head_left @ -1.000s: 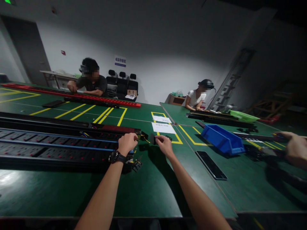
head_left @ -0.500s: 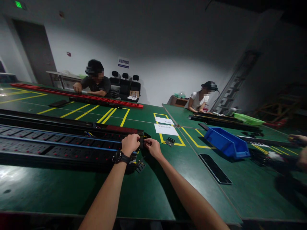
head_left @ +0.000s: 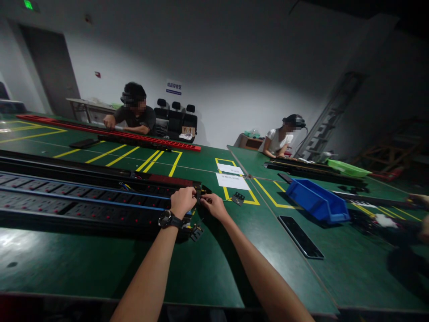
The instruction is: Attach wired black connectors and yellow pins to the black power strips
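Note:
My left hand (head_left: 182, 202), a watch on its wrist, has its fingers closed on a small black end piece (head_left: 198, 195) at the right end of a long black power strip (head_left: 100, 205). My right hand (head_left: 214, 206) pinches at the same piece from the right; exactly what its fingertips grip is too small to make out. Rows of outlets with red dots and blue lines run along the strip. A small dark slotted plate (head_left: 196, 232) hangs at the strip's near end. A similar slotted plate (head_left: 237, 198) lies to the right, near a thin green-yellow wire.
White paper sheets (head_left: 232, 181) lie beyond my hands on the green table (head_left: 208, 277). A phone (head_left: 300, 237) and a blue bin (head_left: 317, 201) are to the right. Across the table, one person works at a red rail (head_left: 161, 142), another by a green tray (head_left: 348, 168).
My hands stay at the strip's end with almost the same grip. The whole view has shifted very slightly. At the far right edge, another person's hand has moved a little.

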